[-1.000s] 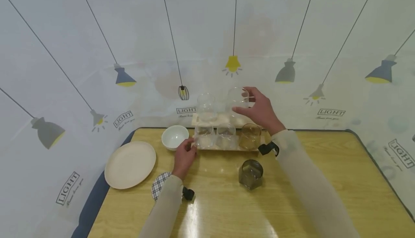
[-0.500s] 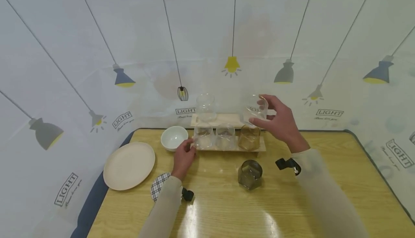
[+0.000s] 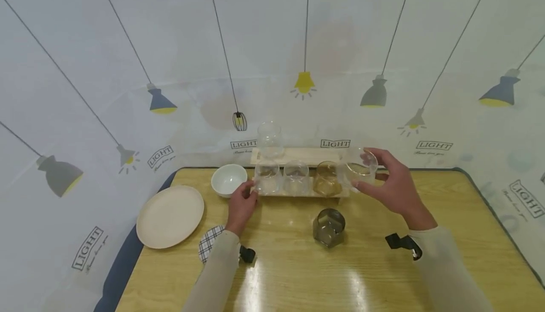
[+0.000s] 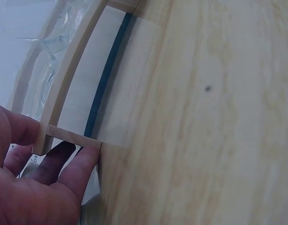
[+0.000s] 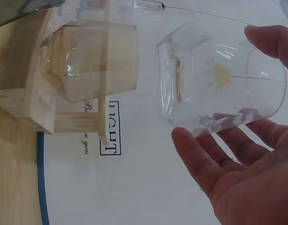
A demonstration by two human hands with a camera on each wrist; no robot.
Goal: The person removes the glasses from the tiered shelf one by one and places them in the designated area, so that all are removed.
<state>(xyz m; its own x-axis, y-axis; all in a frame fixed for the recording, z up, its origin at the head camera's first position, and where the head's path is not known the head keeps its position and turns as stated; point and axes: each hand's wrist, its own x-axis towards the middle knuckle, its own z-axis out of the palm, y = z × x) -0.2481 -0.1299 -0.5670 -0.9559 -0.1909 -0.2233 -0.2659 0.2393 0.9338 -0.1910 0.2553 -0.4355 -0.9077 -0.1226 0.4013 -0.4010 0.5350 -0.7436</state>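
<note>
My right hand (image 3: 398, 186) holds a clear glass (image 5: 205, 79) between thumb and fingers, raised off the right end of a two-tier wooden rack (image 3: 302, 153). With thumb and fingers, my left hand (image 3: 242, 208) grips the rack's left end; the left wrist view shows the fingers (image 4: 83, 171) at the leg under the shelf. On the lower tier stand two clear glasses, the left one (image 3: 268, 179) and the middle one (image 3: 296, 179), and an amber glass (image 3: 327, 179) at the right. One more clear glass (image 3: 270, 139) sits at the upper tier's left end.
A smoky grey glass (image 3: 329, 229) stands on the wooden table (image 3: 289, 274) in front of the rack. Left of the rack are a white bowl (image 3: 230, 180) and a cream plate (image 3: 170, 217). A checked round piece (image 3: 208, 243) lies partly under my left sleeve. A wall covering (image 3: 264, 90) rises behind.
My right hand has moved right, down and towards me, carrying the clear glass away from the upper tier. The left hand has stayed at the rack's end.
</note>
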